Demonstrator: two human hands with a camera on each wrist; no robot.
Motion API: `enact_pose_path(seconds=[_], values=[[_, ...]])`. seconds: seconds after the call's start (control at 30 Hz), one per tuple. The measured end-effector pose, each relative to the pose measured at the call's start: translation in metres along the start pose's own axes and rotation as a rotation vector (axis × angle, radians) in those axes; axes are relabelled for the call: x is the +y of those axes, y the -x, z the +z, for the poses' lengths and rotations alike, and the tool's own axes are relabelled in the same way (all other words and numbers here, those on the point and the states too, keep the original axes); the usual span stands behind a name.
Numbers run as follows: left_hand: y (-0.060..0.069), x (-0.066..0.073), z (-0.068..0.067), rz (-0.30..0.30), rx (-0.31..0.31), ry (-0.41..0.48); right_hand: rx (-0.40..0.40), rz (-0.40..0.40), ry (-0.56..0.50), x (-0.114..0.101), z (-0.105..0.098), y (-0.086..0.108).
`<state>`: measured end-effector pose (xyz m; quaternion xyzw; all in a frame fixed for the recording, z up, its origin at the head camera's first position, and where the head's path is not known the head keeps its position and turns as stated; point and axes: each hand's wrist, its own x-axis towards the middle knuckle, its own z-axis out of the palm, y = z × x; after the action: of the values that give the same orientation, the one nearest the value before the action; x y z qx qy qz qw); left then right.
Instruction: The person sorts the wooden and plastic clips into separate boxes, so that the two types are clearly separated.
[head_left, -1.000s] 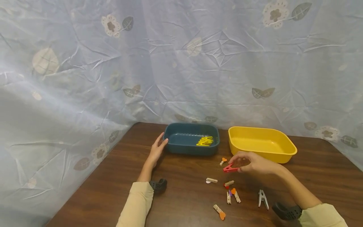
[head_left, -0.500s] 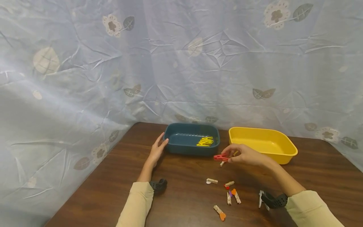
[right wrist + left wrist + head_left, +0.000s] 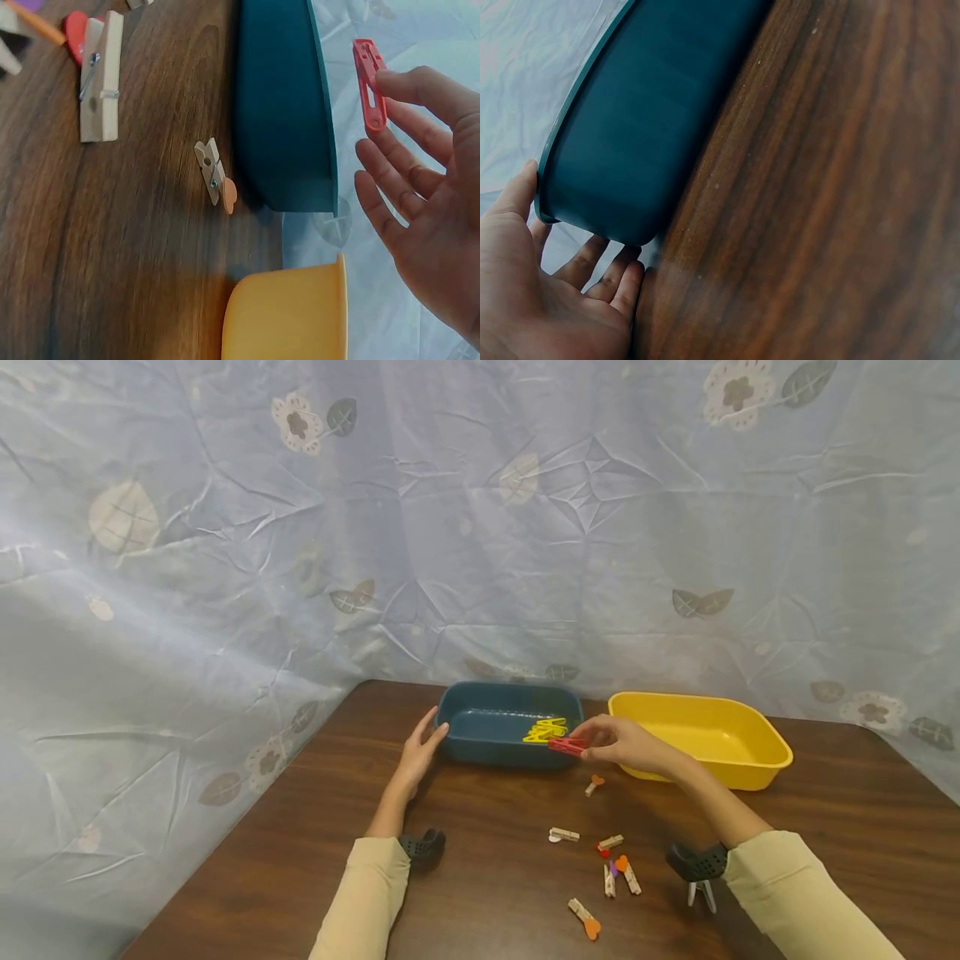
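Note:
In the head view, my left hand [image 3: 416, 757] rests against the left end of a dark teal bin [image 3: 487, 753]. Its thumb lies at the rim and the other fingers spread along the end wall, as the left wrist view shows. My right hand [image 3: 626, 746] pinches a red plastic clothespin [image 3: 370, 84] between thumb and fingers. That clothespin [image 3: 567, 746] is held at the bin's front right rim. Several yellow clothespins [image 3: 545, 730] lie inside the bin, toward its right end.
A yellow bin [image 3: 738, 772] stands to the right. On the wooden table lie several small wooden clothespins with coloured hearts, including an orange-heart one [image 3: 594, 785] and a white-heart one [image 3: 564, 835]. A grey clip [image 3: 702, 896] is partly hidden by the black right wrist device [image 3: 697, 863].
My right hand has carried the red clothespin left and away from me, from above the table to the teal bin's right rim. My left hand stays at the bin.

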<state>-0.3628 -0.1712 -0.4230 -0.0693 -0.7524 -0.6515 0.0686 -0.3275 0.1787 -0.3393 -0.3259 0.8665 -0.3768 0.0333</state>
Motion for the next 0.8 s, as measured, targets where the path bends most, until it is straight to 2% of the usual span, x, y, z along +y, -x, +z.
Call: enact_pose_path(seconds=[0.13, 0.37, 0.67, 0.8], values=[[0.002, 0.004, -0.001, -0.017, -0.008, 0.012, 0.046, 0.018, -0.004, 0.002, 0.003, -0.008], [0.011, 0.023, -0.001, -0.032, -0.028, 0.041, 0.140, 0.078, 0.027, 0.006, 0.011, -0.024], [-0.001, 0.002, -0.001, -0.004, 0.000, -0.006, 0.150, 0.102, 0.143, 0.014, 0.022, -0.049], [0.000, -0.001, 0.001, -0.007, 0.005, -0.013, 0.163, 0.149, 0.119, 0.019, 0.029, -0.053]])
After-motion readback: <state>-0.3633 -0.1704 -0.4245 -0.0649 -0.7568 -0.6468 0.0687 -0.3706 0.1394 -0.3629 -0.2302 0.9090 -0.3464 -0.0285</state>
